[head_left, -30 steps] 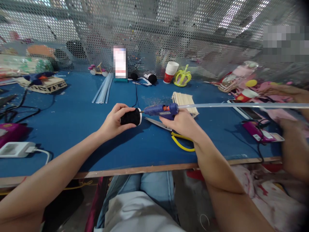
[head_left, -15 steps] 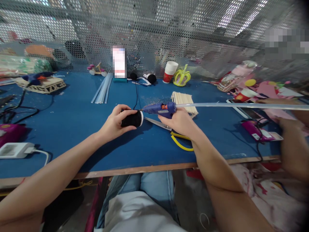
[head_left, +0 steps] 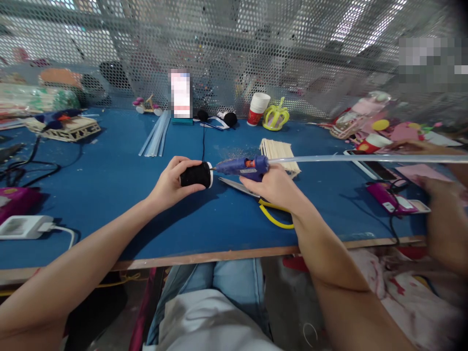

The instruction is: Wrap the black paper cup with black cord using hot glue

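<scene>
My left hand [head_left: 174, 181] is closed around a small cup [head_left: 197, 175] wrapped in black yarn, lying on its side with its white rim to the right. A black strand [head_left: 204, 145] runs from it to a dark ball of yarn [head_left: 202, 115] at the back. In my right hand [head_left: 272, 183] is a blue glue gun [head_left: 243, 166], a long clear glue stick [head_left: 347, 159] jutting from its rear. The nozzle meets the cup near the rim, though whether glue is coming out I cannot tell. Scissors [head_left: 276, 214] with yellow handles lie under my right wrist.
Behind the glue gun sits a bundle of wooden sticks [head_left: 280, 148]. Clear glue sticks [head_left: 155, 136], stacked paper cups [head_left: 258, 108] and a yellow crown-shaped item [head_left: 276, 117] stand farther back. A power strip [head_left: 24, 227] is at left. At right a co-worker's hands [head_left: 435, 187] handle pink sheets.
The cup has shifted slightly left and turned a little in my left hand, showing more of its white rim. The glue gun has barely moved. The strand now hangs straighter.
</scene>
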A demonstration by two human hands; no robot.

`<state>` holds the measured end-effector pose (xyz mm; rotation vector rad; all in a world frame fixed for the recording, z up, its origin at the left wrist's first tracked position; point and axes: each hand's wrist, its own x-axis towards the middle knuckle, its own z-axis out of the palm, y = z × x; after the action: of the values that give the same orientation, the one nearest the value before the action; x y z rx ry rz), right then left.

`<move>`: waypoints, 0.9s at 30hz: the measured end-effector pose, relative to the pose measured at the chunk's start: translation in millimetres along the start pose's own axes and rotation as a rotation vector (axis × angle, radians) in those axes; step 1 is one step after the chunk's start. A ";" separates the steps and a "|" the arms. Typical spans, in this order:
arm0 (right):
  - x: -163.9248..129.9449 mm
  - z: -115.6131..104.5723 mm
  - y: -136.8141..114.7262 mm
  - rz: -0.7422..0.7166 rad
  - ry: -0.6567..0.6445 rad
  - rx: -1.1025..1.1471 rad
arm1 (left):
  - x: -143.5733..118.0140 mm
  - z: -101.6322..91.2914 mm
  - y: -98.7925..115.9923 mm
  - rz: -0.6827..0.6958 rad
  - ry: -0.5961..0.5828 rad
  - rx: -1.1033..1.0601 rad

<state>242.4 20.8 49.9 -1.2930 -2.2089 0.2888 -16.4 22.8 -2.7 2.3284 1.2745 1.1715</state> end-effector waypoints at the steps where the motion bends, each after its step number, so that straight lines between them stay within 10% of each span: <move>1: -0.3 -0.2 -1.0 0.007 -0.006 0.002 | 0.2 0.1 -0.6 -0.016 0.008 -0.003; 27: -0.2 -3.5 -6.4 0.007 -0.108 -0.031 | 1.7 1.1 -3.7 -0.132 0.020 -0.021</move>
<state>239.7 17.1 55.5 -1.3305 -2.3076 0.3357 -17.3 26.5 -4.4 2.1855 1.3925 1.1626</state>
